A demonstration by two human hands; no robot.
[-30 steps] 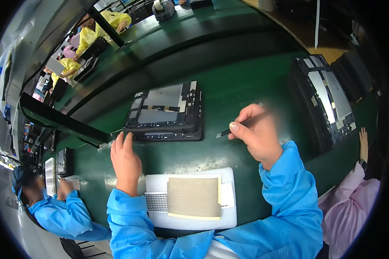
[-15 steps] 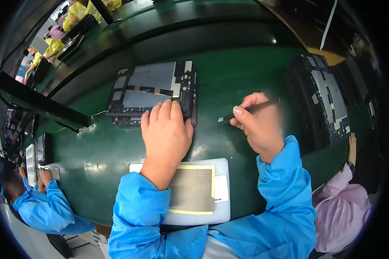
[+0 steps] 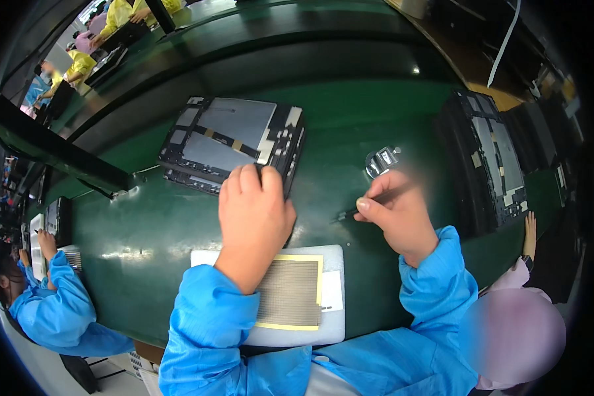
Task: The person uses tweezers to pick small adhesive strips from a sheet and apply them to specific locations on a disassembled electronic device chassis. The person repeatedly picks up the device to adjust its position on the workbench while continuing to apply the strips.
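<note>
turned the stacked black panels askew on the green table since earlier, curling the left hand over their near edge; couldn't tell how firmly. kept a slim black tool pinched in the right hand, uncovering a round metal object.

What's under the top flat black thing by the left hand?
Another black unit sticks out a little from beneath the top unit, along its near edge. The rest of it is covered by the top unit, and the left hand hides some too.
</note>
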